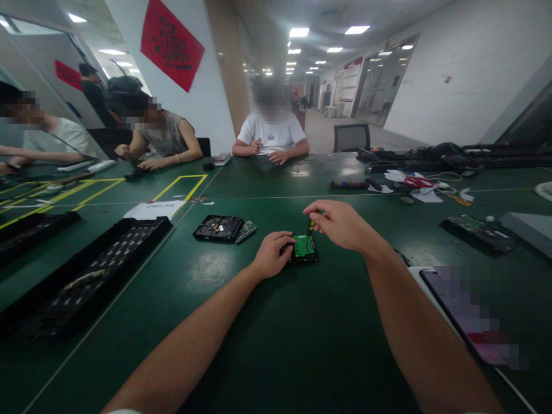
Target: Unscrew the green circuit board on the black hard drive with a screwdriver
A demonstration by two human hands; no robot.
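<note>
A hard drive with a green circuit board facing up lies on the green table in front of me. My left hand grips the drive's left side, fingers bent over its edge. In my right hand is a screwdriver with a black and yellow handle, held upright between the fingers. Its shaft points down at the board; whether the tip sits in a screw is too small to tell. To the left lies another hard drive, with a loose circuit board against its right side.
A long black tray stands at the left, beside a sheet of paper. At the right are a phone, another drive and a pile of cables and tools. Several people sit across the table.
</note>
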